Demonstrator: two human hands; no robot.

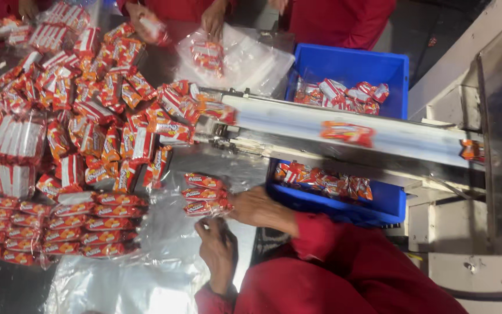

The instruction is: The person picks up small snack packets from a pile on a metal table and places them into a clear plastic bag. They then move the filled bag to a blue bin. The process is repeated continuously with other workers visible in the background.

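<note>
The right hand [260,208] rests on the bench [204,163], touching a small stack of packets [203,195] that lies just to its left. The left hand [219,250] sits just below it, near the same stack. Farther left of both hands lie rows of packets inside a clear bag [59,224], and above those a loose heap of packets [88,116]. Right of the right hand stands a bin [347,64] holding packets. A conveyor [344,131] crosses over the bin, carrying one packet [347,132]. Beyond the heap, other people's hands [213,20] work.
</note>
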